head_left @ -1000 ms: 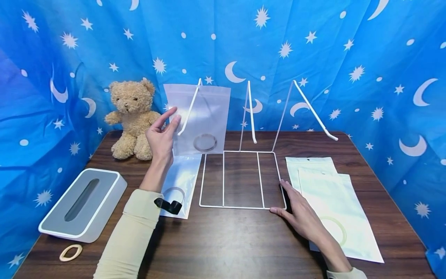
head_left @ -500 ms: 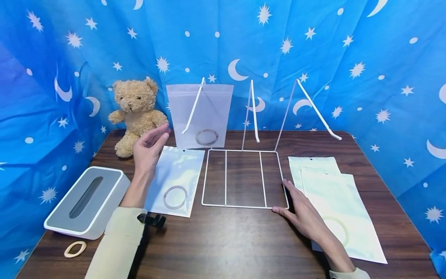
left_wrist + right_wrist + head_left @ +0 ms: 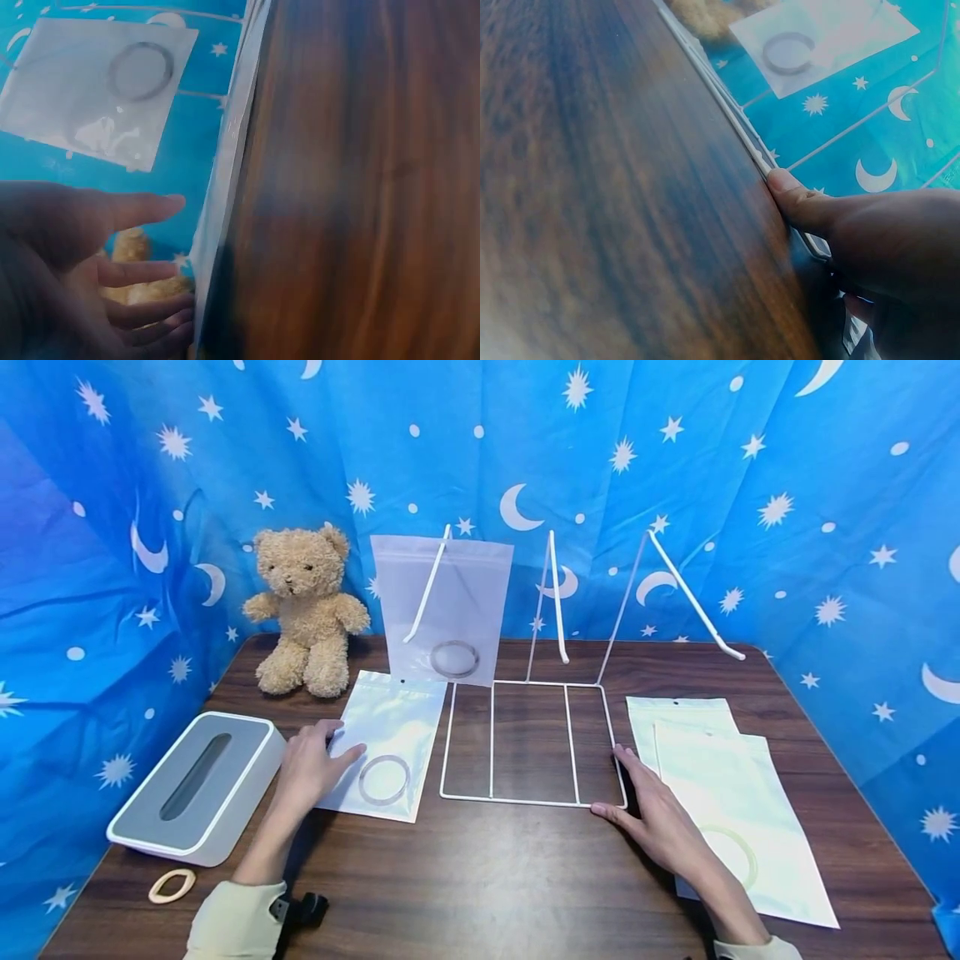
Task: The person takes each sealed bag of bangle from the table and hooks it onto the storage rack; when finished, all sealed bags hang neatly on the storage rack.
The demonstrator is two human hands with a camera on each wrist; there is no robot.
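Observation:
A white wire display rack (image 3: 519,801) stands on the table with its hooks raised. On its left hook hangs a translucent zip bag (image 3: 480,593) with a dark ring in it. My left hand (image 3: 309,767) is at the left edge of a white zip bag (image 3: 408,710), thumb spread from the fingers; that bag lies flat with a bangle (image 3: 365,782) showing through. With thumb on the front bar and fingers along the side bar, my right hand (image 3: 656,814) holds the rack's front right corner. In the right wrist view its thumb (image 3: 799,202) presses the bar.
Two overlapping white zip bags (image 3: 780,827) lie to the right, one showing a pale green ring. At the left are a grey-topped tissue box (image 3: 243,785), a wooden ring (image 3: 159,893) and a seated teddy bear (image 3: 303,610). A starry blue cloth (image 3: 465,468) hangs behind.
My left hand has left the hanging bag and come down and towards me to the flat bag's left edge. The hanging bag stays on the hook; my right hand stays at the rack's corner.

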